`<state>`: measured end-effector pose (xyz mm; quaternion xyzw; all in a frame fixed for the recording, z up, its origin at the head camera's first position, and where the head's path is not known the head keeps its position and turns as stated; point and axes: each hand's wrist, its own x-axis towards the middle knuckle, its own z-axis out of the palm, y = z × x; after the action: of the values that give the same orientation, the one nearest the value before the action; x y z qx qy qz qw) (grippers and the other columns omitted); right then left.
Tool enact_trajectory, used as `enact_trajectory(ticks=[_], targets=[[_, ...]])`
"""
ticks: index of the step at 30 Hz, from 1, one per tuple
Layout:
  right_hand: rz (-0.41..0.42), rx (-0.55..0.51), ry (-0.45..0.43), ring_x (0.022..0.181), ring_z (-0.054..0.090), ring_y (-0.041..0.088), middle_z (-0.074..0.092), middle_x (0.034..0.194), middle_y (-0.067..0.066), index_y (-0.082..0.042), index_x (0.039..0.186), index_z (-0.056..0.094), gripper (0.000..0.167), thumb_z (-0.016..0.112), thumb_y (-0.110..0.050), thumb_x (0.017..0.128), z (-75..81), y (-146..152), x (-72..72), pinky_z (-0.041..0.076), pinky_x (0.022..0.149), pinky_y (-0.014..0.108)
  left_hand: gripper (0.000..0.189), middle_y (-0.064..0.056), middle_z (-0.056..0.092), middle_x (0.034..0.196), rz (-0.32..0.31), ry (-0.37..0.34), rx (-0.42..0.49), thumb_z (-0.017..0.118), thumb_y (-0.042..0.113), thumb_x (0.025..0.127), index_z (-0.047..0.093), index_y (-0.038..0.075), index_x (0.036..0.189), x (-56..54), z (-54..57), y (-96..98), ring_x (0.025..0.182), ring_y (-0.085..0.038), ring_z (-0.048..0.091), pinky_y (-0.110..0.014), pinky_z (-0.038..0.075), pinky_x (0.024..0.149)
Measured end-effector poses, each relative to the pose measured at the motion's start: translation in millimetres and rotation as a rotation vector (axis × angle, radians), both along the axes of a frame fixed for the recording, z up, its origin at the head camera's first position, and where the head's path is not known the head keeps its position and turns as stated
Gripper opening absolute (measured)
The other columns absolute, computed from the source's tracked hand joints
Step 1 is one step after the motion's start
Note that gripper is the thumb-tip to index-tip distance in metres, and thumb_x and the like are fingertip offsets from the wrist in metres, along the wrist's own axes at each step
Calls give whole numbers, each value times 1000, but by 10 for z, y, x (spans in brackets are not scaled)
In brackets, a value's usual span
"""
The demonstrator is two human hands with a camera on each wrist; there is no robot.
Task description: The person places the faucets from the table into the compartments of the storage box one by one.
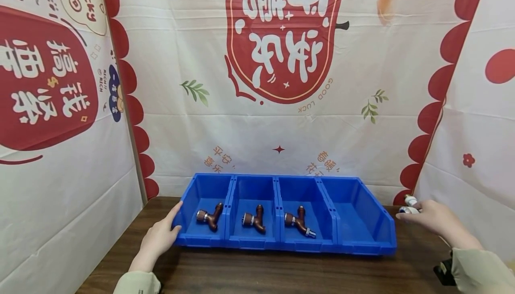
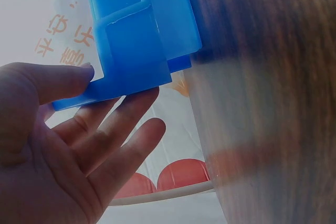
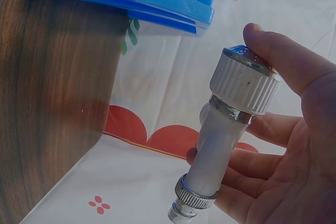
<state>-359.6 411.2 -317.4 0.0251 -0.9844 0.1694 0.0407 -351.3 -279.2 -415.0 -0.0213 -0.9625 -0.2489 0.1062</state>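
A blue divided bin [image 1: 364,248] stands on the table, its compartments in a row. My left hand [image 1: 157,239] grips the bin's left end wall; in the left wrist view the thumb lies on one side of the blue wall [image 2: 137,48] and the fingers on the other. My right hand [image 1: 442,223], right of the bin, holds a white tap [image 3: 212,148] with a ribbed knob and metal collars, thumb on the knob's end. Three brown taps lie in the bin: the left one [image 1: 212,223], the middle one [image 1: 259,223] and the right one [image 1: 300,223], which has a metal nozzle.
The dark wooden table [image 1: 281,269] extends in front of the bin. Printed white cloth [image 1: 281,128] hangs behind it and along both sides, with red scalloped borders at the corners. A dark object [image 1: 444,272] sits at the right sleeve's cuff.
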Motion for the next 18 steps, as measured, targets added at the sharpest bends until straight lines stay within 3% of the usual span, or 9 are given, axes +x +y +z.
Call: enact_trajectory(ticks=[10, 18], targets=[[3, 16, 9, 66, 52, 21, 60, 74, 6, 6, 85, 63, 59, 67, -53, 84, 29, -22, -6, 42, 55, 35, 69, -34, 54, 126, 2, -1, 2, 61, 13, 93, 28, 18, 153, -14, -10, 2, 90, -44, 64, -62, 50, 68], [4, 28, 3, 70, 54, 23, 62, 78, 10, 15, 95, 61, 70, 68, -54, 83, 54, -59, -21, 46, 56, 36, 68, -34, 53, 127, 1, 3, 6, 61, 13, 93, 28, 18, 152, -11, -12, 2, 93, -45, 63, -63, 50, 69]])
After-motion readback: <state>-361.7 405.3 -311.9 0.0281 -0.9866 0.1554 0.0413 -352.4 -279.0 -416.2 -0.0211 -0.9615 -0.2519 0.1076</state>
